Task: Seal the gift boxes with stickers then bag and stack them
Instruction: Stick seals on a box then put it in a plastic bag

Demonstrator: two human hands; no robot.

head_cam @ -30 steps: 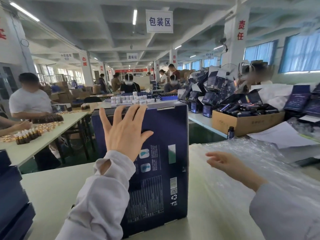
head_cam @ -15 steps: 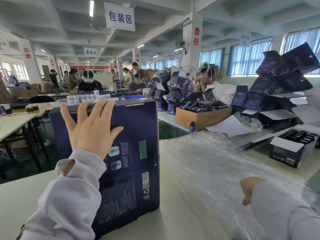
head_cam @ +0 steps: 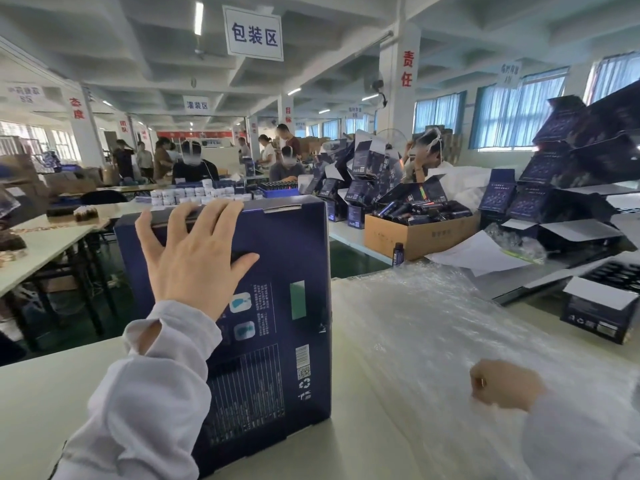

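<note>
A dark blue gift box stands upright on the white table, its printed back facing me. My left hand holds the box at the top, with the fingers hooked over its upper edge and the thumb spread across the face. To the right lies a pile of clear bubble-wrap bags. My right hand sits on the pile at the lower right. Its fingers are curled and pinch the top layer, and the fingertips are hidden.
A cardboard carton of dark bottles stands behind the pile. Next to it are a small bottle and loose white paper. Open blue boxes are stacked at the right, and one box lies near the table edge. People work at the tables beyond.
My view swung right. My left hand's fingers went from spread flat on the box to hooked over its top edge. My right hand drew back from a flat reach and curled.
</note>
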